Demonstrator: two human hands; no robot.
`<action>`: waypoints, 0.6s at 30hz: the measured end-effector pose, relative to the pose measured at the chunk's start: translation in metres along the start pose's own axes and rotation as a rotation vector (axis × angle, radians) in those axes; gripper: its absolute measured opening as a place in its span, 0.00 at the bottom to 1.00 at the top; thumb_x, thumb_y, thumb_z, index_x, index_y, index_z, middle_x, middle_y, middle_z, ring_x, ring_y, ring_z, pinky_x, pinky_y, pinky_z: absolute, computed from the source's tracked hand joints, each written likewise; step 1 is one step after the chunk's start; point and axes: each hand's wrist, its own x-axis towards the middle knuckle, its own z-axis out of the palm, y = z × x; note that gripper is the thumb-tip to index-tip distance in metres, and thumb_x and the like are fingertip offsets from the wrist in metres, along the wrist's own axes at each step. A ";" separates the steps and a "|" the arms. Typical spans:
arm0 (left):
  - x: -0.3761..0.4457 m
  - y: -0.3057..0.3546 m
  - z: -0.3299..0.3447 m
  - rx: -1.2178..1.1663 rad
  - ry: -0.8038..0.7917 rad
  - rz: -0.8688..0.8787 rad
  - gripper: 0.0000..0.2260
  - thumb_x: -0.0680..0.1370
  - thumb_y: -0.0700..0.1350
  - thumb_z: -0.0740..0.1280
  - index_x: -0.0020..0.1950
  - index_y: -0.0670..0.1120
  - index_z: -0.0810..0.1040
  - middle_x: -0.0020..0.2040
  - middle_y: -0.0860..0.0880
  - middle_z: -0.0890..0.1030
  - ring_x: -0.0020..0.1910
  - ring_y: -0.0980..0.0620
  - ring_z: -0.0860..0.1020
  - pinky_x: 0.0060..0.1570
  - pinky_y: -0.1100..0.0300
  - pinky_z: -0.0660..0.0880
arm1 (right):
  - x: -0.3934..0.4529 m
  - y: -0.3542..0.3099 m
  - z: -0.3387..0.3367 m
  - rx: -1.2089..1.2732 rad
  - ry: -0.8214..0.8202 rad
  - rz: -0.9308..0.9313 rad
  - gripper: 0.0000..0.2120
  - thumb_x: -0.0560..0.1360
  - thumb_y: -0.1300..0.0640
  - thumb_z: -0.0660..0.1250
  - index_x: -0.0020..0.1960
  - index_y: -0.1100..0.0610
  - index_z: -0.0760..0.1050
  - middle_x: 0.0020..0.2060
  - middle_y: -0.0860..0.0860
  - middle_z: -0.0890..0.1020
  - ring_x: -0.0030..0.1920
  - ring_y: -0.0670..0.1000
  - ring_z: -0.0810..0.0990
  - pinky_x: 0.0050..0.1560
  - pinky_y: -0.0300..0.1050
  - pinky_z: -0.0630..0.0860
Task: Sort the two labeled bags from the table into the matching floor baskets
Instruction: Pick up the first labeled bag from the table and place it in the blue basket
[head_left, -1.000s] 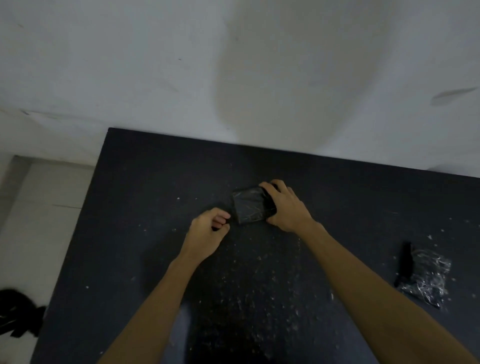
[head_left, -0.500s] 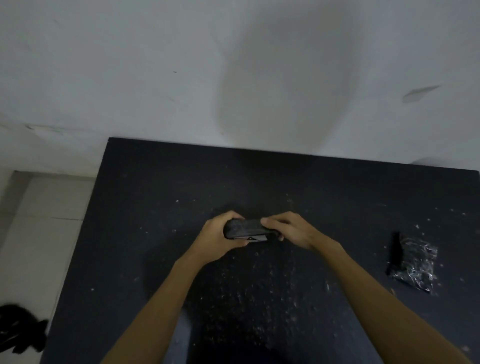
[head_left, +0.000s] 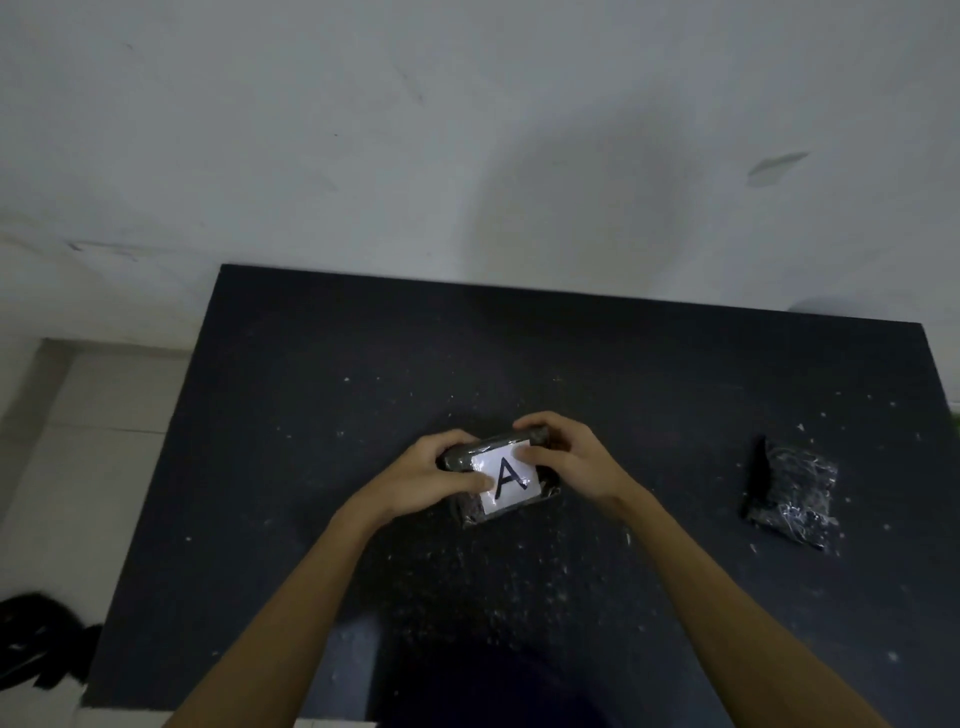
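Observation:
A small dark plastic bag (head_left: 506, 480) with a white label marked "A" faces up at me over the middle of the black table (head_left: 322, 405). My left hand (head_left: 434, 478) grips its left side, thumb on the label. My right hand (head_left: 571, 457) holds its top and right side, thumb on the label's upper edge. A second dark crinkled bag (head_left: 792, 493) lies on the table at the right, apart from both hands; its label is not visible. No basket is clearly in view.
A white wall rises right behind the table's far edge. Pale tiled floor (head_left: 88, 415) shows to the left of the table. A dark shape (head_left: 36, 642) lies on the floor at the lower left. White specks are scattered over the tabletop.
Both hands took hold of the bag and turned it over, so the white "A" label now faces up. The second bag has stayed in place.

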 end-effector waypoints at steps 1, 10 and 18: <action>-0.004 0.003 0.005 -0.036 0.022 0.000 0.17 0.73 0.47 0.77 0.61 0.52 0.80 0.56 0.47 0.85 0.54 0.52 0.85 0.51 0.55 0.82 | -0.003 0.003 0.000 0.030 0.024 0.005 0.13 0.75 0.56 0.73 0.60 0.51 0.79 0.55 0.55 0.83 0.54 0.55 0.84 0.53 0.51 0.83; -0.028 0.002 0.076 -0.333 0.221 -0.063 0.18 0.77 0.47 0.73 0.66 0.51 0.74 0.60 0.48 0.84 0.57 0.49 0.84 0.61 0.48 0.80 | -0.047 0.033 -0.020 0.261 0.138 0.087 0.13 0.75 0.56 0.74 0.59 0.52 0.80 0.55 0.57 0.84 0.52 0.56 0.86 0.50 0.52 0.84; -0.031 0.020 0.180 -0.359 0.253 -0.048 0.15 0.77 0.47 0.73 0.64 0.49 0.79 0.58 0.48 0.86 0.57 0.50 0.85 0.58 0.51 0.82 | -0.122 0.084 -0.074 0.396 0.250 0.061 0.11 0.77 0.57 0.71 0.59 0.52 0.80 0.57 0.57 0.85 0.56 0.57 0.85 0.55 0.55 0.83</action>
